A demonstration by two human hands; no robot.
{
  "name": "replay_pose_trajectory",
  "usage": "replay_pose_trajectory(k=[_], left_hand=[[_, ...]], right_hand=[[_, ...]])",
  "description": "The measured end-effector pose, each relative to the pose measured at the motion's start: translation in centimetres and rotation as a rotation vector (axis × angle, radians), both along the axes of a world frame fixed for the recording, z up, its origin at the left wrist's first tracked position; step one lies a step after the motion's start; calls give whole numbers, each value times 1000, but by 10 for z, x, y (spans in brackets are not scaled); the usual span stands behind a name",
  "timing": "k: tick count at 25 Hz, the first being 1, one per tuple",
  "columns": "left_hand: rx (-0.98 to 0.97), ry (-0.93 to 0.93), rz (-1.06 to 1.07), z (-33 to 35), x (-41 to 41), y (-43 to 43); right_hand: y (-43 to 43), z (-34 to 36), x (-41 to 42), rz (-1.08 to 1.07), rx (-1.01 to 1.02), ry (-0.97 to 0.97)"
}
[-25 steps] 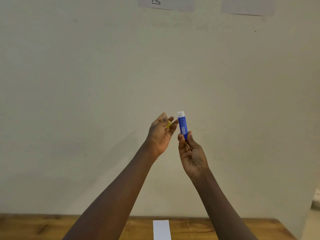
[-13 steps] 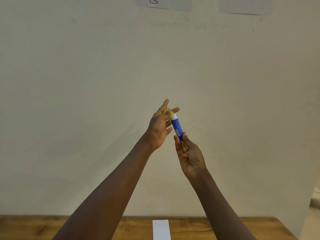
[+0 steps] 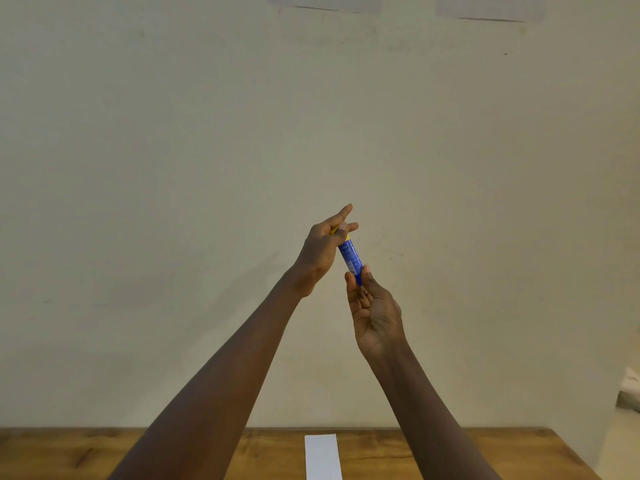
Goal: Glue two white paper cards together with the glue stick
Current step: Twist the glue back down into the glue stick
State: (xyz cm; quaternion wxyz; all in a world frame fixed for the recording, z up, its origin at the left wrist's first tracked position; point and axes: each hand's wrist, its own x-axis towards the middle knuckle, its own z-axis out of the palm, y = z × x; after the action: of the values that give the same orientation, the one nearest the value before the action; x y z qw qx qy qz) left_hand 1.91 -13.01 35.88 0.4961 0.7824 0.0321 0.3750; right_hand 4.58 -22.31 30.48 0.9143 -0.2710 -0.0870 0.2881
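Observation:
Both hands are raised in front of the wall. My right hand (image 3: 375, 313) grips the lower end of a blue glue stick (image 3: 351, 258), which tilts up to the left. My left hand (image 3: 323, 249) pinches a yellow cap (image 3: 335, 231) over the stick's top end, index finger stretched out. The white tip is hidden under the cap and fingers. A white paper card (image 3: 322, 457) lies on the wooden table (image 3: 69, 452) at the bottom edge, far below the hands. Only one card shows.
A plain cream wall fills most of the view. Two paper sheets (image 3: 329, 3) hang at its top edge. A whitish object (image 3: 628, 393) sits at the far right, beyond the table's end.
The cap was apart from the upright stick a second ago. The stick has tilted left and my left hand has brought the cap onto its top, covering the white tip.

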Motion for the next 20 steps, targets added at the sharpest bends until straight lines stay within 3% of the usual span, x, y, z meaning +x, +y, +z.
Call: replay_pose_trajectory(k=[15,18,20], left_hand=[[52,-23,-37,-13,3,-2],[52,-14,-88,-14,6,-1],[52,-19,-98,-17,9,0]], right_hand=[[3,-8,8,22,-50,-1],[1,-12,17,24,-100,-231],[-2,-13,27,-35,-305,-583]])
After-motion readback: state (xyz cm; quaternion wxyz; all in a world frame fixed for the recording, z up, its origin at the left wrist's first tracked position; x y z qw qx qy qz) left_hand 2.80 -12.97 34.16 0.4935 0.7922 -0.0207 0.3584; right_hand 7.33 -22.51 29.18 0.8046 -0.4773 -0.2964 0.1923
